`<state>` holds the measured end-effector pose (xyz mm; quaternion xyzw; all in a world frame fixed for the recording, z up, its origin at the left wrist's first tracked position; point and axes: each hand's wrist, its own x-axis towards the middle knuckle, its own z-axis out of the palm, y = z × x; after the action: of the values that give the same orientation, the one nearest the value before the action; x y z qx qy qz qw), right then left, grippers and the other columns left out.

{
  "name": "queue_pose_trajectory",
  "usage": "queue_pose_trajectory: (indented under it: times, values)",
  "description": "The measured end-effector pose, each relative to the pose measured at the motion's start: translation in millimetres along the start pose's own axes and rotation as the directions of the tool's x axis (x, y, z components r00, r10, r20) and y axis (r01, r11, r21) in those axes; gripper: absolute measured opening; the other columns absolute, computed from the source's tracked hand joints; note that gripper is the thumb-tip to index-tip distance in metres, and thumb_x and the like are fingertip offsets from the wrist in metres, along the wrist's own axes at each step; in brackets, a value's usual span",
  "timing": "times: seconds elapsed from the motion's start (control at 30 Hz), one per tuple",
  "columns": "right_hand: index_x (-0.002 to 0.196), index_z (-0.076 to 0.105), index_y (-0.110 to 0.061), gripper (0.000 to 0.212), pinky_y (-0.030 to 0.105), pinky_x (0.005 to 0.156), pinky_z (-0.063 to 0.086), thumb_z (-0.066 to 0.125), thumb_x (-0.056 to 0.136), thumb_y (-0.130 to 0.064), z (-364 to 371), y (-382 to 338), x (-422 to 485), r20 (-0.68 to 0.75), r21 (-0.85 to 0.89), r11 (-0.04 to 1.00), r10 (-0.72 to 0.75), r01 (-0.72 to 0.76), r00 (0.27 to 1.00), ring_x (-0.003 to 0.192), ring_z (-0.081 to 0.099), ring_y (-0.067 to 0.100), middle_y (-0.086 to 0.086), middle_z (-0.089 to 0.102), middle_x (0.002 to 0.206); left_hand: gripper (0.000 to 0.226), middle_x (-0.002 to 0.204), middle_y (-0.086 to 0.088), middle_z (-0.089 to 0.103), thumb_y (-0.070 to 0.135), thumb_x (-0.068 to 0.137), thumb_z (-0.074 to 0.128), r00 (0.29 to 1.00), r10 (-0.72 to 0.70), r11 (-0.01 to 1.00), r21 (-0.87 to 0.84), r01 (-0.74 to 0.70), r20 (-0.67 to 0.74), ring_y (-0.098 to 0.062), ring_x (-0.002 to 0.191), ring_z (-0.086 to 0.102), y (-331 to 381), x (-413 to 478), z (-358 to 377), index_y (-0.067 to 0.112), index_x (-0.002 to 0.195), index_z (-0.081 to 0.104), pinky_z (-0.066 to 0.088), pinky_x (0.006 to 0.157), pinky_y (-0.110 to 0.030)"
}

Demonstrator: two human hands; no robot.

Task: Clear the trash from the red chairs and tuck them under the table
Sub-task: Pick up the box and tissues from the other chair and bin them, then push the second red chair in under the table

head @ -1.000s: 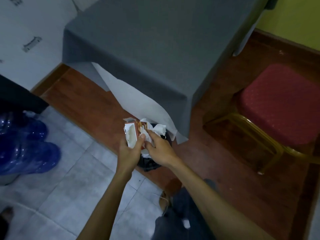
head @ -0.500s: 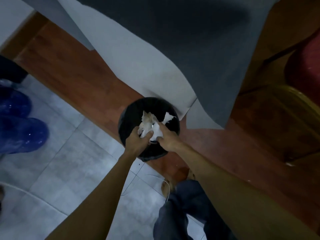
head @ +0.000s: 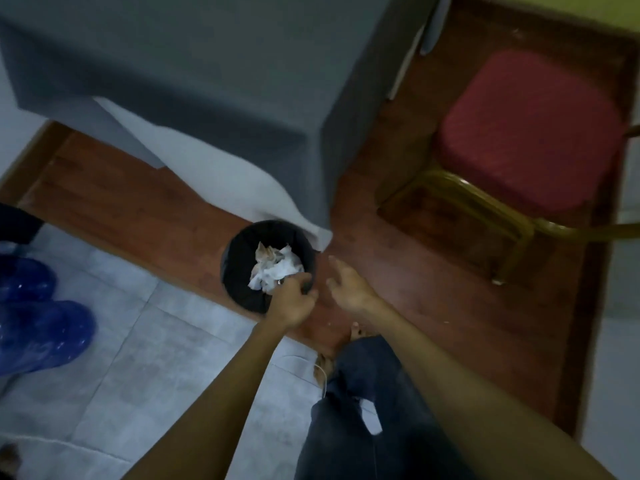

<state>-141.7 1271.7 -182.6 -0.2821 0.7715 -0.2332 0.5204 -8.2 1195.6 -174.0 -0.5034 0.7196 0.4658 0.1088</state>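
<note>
Crumpled white and orange trash (head: 275,268) lies inside a small black bin (head: 239,268) on the floor by the table's corner. My left hand (head: 294,301) hovers over the bin's near rim with fingers curled against the paper; its fingertips are hidden. My right hand (head: 349,285) is just right of the bin, fingers spread and holding nothing. A red chair (head: 530,133) with a gold frame stands at the right, pulled out from the table (head: 207,64), which wears a grey cloth. Nothing lies on the chair's seat.
Blue plastic water jugs (head: 38,330) sit on the grey tiles at the left. A white undercloth (head: 221,181) hangs down to the bin. My jeans-clad leg (head: 363,410) is below the hands. A wooden floor strip runs under the table and chair.
Both hands carried the trash down into the bin. My right hand has now let go and drawn back to the right. The view has pulled back, showing the chair again.
</note>
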Motion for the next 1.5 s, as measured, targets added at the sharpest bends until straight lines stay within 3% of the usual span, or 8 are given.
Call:
queue_pose_trajectory:
  times: [0.13, 0.37, 0.63, 0.73, 0.9, 1.27, 1.4, 1.5]
  values:
    - [0.159, 0.027, -0.023, 0.057, 0.040, 0.121, 0.032, 0.046, 0.105, -0.019, -62.9, 1.0, -63.5, -0.153, 0.083, 0.996, 0.025, -0.012, 0.988, 0.147, 0.037, 0.029, 0.008, 0.041, 0.159, 0.046, 0.131, -0.004, 0.064, 0.020, 0.092, 0.060, 0.989, 0.111, 0.993, 0.019, -0.113, 0.097, -0.022, 0.117, 0.063, 81.1, -26.6, 10.6, 0.016, 0.138, 0.055, 0.050, 0.095, -0.031]
    - [0.156, 0.037, -0.017, 0.054, 0.037, 0.120, 0.033, 0.051, 0.103, -0.021, -184.9, 22.7, -148.1, -0.499, 0.145, 0.988, 0.022, 0.059, 0.866, 0.147, 0.040, 0.023, 0.003, 0.044, 0.158, 0.051, 0.135, -0.006, 0.063, 0.028, 0.092, 0.061, 0.932, 0.324, 0.934, 0.102, -0.343, 0.163, -0.024, 0.127, 0.057, 234.0, -38.9, 37.1, 0.023, 0.142, 0.049, 0.046, 0.098, -0.027]
    - [0.150, 0.046, -0.023, 0.051, 0.033, 0.111, 0.042, 0.056, 0.101, -0.027, -321.9, 73.5, -209.3, -0.717, 0.290, 0.949, 0.130, 0.124, 0.685, 0.136, 0.053, 0.022, 0.005, 0.057, 0.148, 0.054, 0.137, -0.008, 0.061, 0.026, 0.092, 0.062, 0.832, 0.490, 0.823, 0.176, -0.540, 0.260, -0.024, 0.128, 0.056, 402.1, -50.2, 91.2, 0.021, 0.143, 0.046, 0.044, 0.103, -0.028]
    - [0.147, 0.051, -0.020, 0.048, 0.034, 0.112, 0.042, 0.057, 0.100, -0.028, -376.8, 85.3, -239.0, -0.753, 0.350, 0.925, 0.181, 0.151, 0.633, 0.133, 0.055, 0.019, 0.002, 0.060, 0.144, 0.053, 0.139, -0.007, 0.060, 0.027, 0.093, 0.062, 0.814, 0.509, 0.801, 0.192, -0.567, 0.278, -0.025, 0.131, 0.054, 460.3, -62.5, 114.0, 0.021, 0.143, 0.047, 0.044, 0.109, -0.039]
    - [0.137, 0.059, -0.016, 0.043, 0.044, 0.112, 0.044, 0.057, 0.098, -0.033, -467.5, 94.6, -303.1, -0.788, 0.375, 0.916, 0.235, 0.141, 0.569, 0.130, 0.058, 0.024, 0.006, 0.064, 0.137, 0.048, 0.140, -0.007, 0.059, 0.026, 0.094, 0.062, 0.786, 0.530, 0.785, 0.165, -0.597, 0.319, -0.023, 0.130, 0.055, 549.7, -104.4, 137.4, 0.020, 0.141, 0.051, 0.046, 0.106, -0.035]
    - [0.126, 0.066, -0.018, 0.034, 0.035, 0.105, 0.048, 0.058, 0.096, -0.028, -619.5, 92.5, -382.1, -0.888, 0.355, 0.930, 0.302, 0.099, 0.347, 0.120, 0.064, 0.024, 0.004, 0.069, 0.130, 0.046, 0.137, -0.005, 0.060, 0.030, 0.093, 0.063, 0.687, 0.567, 0.694, 0.184, -0.696, 0.455, -0.023, 0.125, 0.057, 702.1, -146.9, 178.8, 0.021, 0.138, 0.054, 0.048, 0.102, -0.033]
    - [0.139, 0.057, -0.013, 0.047, 0.036, 0.108, 0.042, 0.058, 0.097, -0.033, -658.0, 102.8, -369.7, -0.863, 0.386, 0.922, 0.358, 0.009, 0.357, 0.131, 0.057, 0.028, 0.009, 0.061, 0.142, 0.058, 0.140, -0.006, 0.059, 0.038, 0.088, 0.067, 0.677, 0.522, 0.687, 0.215, -0.694, 0.519, -0.024, 0.127, 0.056, 726.7, -135.3, 212.1, 0.020, 0.141, 0.050, 0.046, 0.104, -0.033]
    - [0.141, 0.055, -0.011, 0.049, 0.037, 0.102, 0.045, 0.055, 0.099, -0.036, -688.0, 111.5, -349.8, -0.827, 0.386, 0.922, 0.365, -0.041, 0.427, 0.131, 0.056, 0.030, 0.010, 0.061, 0.142, 0.078, 0.147, -0.006, 0.052, 0.047, 0.084, 0.068, 0.669, 0.480, 0.689, 0.228, -0.688, 0.568, -0.027, 0.134, 0.050, 742.7, -125.1, 238.3, 0.019, 0.150, 0.036, 0.041, 0.103, -0.031]
